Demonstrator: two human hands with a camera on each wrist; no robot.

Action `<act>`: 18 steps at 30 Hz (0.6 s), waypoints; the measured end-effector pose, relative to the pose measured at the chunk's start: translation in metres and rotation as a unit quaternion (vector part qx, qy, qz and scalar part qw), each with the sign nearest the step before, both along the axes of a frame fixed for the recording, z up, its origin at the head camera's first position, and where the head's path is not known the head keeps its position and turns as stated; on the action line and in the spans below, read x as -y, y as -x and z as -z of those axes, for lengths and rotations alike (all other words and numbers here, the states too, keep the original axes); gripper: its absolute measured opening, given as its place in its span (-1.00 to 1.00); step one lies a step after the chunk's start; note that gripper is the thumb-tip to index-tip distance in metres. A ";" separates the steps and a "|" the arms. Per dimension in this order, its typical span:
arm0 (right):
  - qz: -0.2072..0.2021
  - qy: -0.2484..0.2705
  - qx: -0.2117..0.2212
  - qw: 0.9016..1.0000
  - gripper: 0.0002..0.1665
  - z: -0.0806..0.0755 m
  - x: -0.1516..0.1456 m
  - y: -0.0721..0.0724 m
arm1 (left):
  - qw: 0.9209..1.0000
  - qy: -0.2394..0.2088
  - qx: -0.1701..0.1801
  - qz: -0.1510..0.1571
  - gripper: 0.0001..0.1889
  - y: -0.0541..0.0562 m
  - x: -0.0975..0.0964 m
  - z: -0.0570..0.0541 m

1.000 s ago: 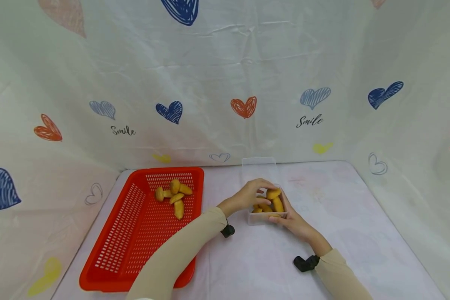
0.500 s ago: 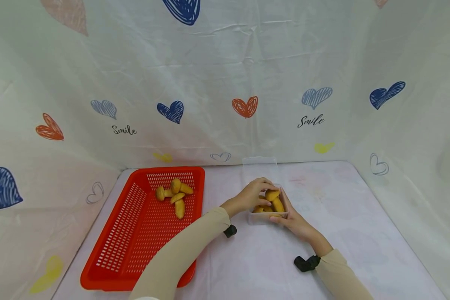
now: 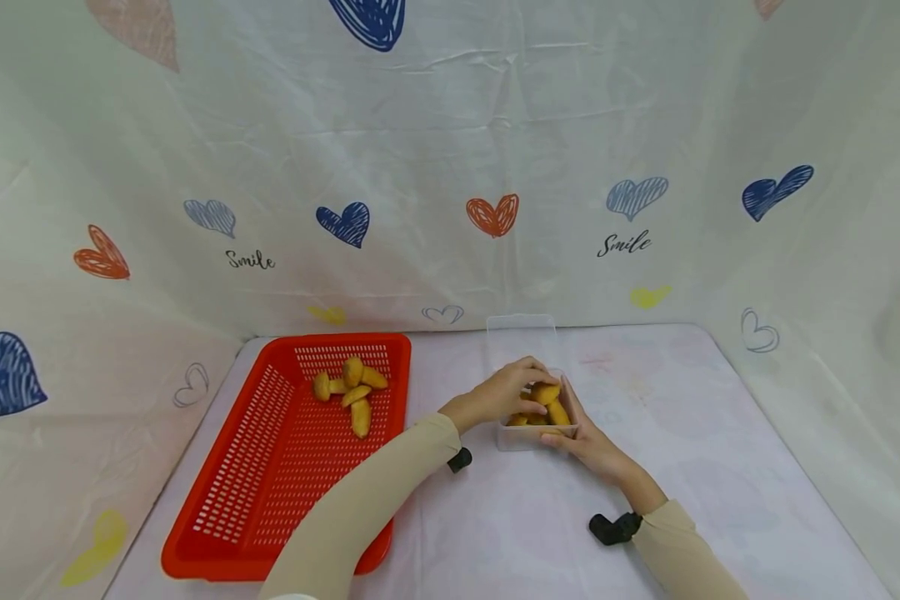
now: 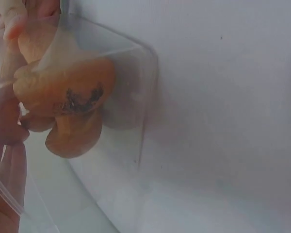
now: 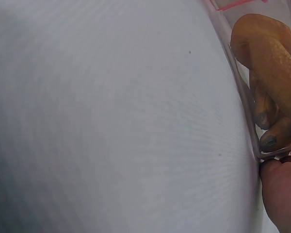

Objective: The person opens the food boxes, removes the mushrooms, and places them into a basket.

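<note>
A clear plastic box (image 3: 521, 440) holds several yellow-brown mushrooms. Reaching in from the left, my left hand (image 3: 498, 393) pinches a mushroom (image 3: 546, 392) at the top between curled fingers and thumb. My right hand (image 3: 595, 452) grips the box at its right side, thumb across the front corner. Through the box's wall, the left wrist view shows a mushroom (image 4: 63, 86) with dark specks on its surface. Mushrooms (image 5: 274, 63) also lie against the wall in the right wrist view, beside my right thumb (image 5: 286, 189).
The box's clear lid (image 3: 521, 340) stands raised at the back. To the left, a red perforated basket (image 3: 217, 467) holds several more mushrooms (image 3: 360, 417) near its far right part. A white cloth covers the table (image 3: 690, 400); a heart-printed curtain (image 3: 412, 150) hangs behind it.
The mushroom under my left fingers has sunk slightly lower in the box, and my left hand has edged right. My right hand keeps its hold on the box.
</note>
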State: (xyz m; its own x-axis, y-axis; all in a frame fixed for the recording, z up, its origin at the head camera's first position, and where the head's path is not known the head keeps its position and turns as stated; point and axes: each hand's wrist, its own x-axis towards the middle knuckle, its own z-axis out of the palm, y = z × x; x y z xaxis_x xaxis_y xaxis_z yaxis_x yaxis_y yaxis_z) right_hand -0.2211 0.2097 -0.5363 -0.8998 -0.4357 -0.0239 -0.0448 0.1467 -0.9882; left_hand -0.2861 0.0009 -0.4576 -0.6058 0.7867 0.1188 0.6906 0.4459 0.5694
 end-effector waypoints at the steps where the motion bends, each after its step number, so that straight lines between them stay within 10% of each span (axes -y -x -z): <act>1: 0.000 0.001 -0.001 1.000 0.25 0.000 0.000 0.000 | 1.000 0.002 0.001 0.002 -0.49 0.000 0.001 0.000; 18: -0.012 0.005 -0.007 1.000 0.23 0.004 0.000 0.000 | 0.997 0.064 -0.036 0.023 -0.58 -0.002 0.006 -0.009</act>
State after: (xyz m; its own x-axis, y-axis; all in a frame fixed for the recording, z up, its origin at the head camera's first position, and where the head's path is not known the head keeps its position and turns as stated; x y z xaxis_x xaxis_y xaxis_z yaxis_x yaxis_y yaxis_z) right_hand -0.2214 0.2100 -0.5399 -0.8888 -0.4582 -0.0073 -0.0616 0.1351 -0.9889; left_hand -0.2846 -0.0052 -0.4489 -0.5621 0.8251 0.0573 0.7495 0.4788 0.4572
